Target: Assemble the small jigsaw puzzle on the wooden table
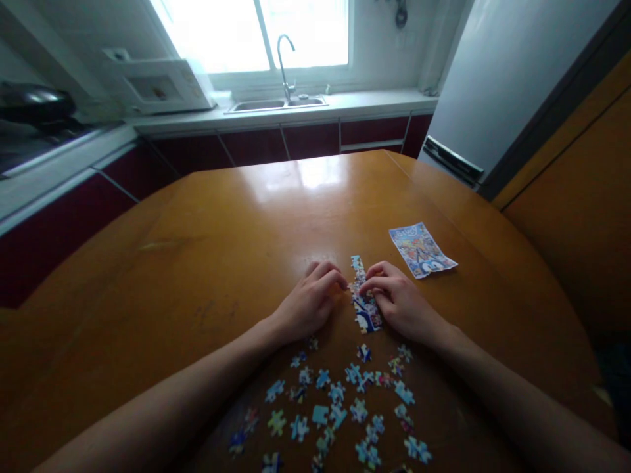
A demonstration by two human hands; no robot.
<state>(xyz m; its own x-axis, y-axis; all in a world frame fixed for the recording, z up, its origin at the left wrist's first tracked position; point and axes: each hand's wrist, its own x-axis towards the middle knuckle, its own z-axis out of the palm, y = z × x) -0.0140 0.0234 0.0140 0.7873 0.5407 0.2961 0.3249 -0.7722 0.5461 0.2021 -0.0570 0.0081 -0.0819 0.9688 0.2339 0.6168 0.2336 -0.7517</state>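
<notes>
Glossy orange-brown wood spreads under both arms: it's a broad table (207, 243) with a rounded, corner-cut edge. On it, right of centre, lies the narrow multicoloured strip of joined jigsaw pieces (363, 315), running away from the person, and both hands are on the case! The left hand (314, 299) is at the strip's left side, fingers curled; whether they pinch a piece, I cannot tell. Across from it, the right hand (398, 303) reaches over the right edge, bent fingertips on the strip, thumb lower down; a grip can't be made out either.

Now the traffic: small blue, green and mixed-colour loose jigsaw pieces (320, 414) crowd the near wood between the forearms, one dark-blue-and-white piece (363, 353) sitting just below the strip. Beyond the right hand, a creased, colourful printed paper sheet (422, 249) lies near, but apart from the fingers.

Out to the edges! Plain wood runs wide to the left of the left hand and onward to the far rim, giving the most room. Past that rim come dark red cabinets (256, 148), a pale countertop (374, 100) and a steel double sink (280, 108); a tall silver-grey refrigerator (513, 85) looms beyond the right rim.
</notes>
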